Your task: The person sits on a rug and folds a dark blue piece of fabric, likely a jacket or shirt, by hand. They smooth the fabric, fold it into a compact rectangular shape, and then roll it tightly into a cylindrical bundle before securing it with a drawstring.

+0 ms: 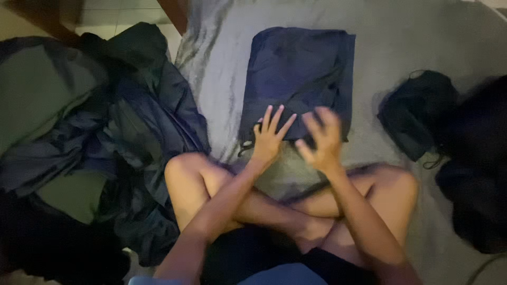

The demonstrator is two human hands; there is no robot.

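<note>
That folded navy garment [298, 79] sits flat on the grey bed sheet [422, 42], just past the crossed knees. Looks like thin, soft cloth to me: light, floppy, likely to slump unless you take it by the folded edges or slide both palms under. Left hand [268, 138] lies spread on its near edge, gripping nothing. Right hand [322, 140] hovers open, fingers curled, blurred, so contact is hard to call. The dark heap of clothes [100, 132] on the left and the black bundle [417, 113] on the right are too dim to sort out.
</note>
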